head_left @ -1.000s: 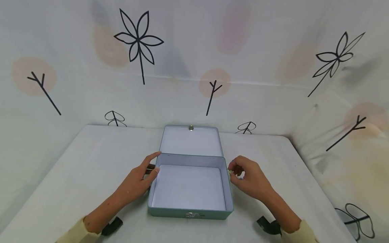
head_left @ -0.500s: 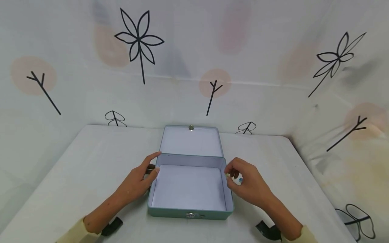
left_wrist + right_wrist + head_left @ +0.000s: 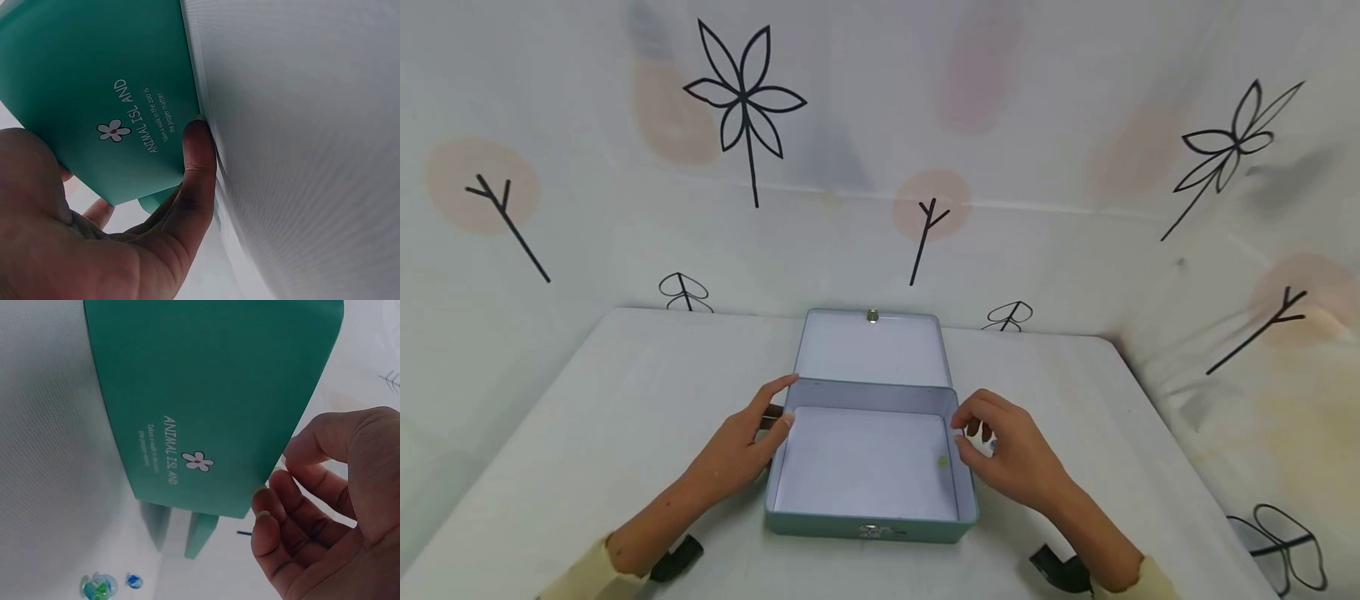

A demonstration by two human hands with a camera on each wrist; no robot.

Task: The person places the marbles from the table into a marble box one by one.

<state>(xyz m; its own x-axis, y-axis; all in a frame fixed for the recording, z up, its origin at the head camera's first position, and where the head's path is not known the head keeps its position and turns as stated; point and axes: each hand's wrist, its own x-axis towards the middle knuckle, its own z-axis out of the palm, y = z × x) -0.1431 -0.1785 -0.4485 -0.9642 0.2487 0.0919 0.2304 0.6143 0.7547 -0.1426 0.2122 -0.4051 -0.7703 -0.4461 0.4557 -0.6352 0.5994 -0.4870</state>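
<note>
A green metal box with a pale inside stands with its lid tipped back. My left hand grips its left side, thumb on the rim; in the left wrist view a fingertip of that hand reaches the bottom edge of the green wall. A small yellow-green piece is inside near the right wall. Over the right rim is my right hand, thumb and forefinger slightly apart with nothing visible between them. The right wrist view shows the hand's other fingers loosely bent beside the box.
Several clear marbles with green and blue inside and a blue marble lie on the white table beyond the box's right side; the right hand partly hides them in the head view. A patterned cloth wall surrounds the table.
My right hand has moved slightly left to the rim and let go of the small yellow-green piece, which is now inside the box. My left hand has stayed in place.
</note>
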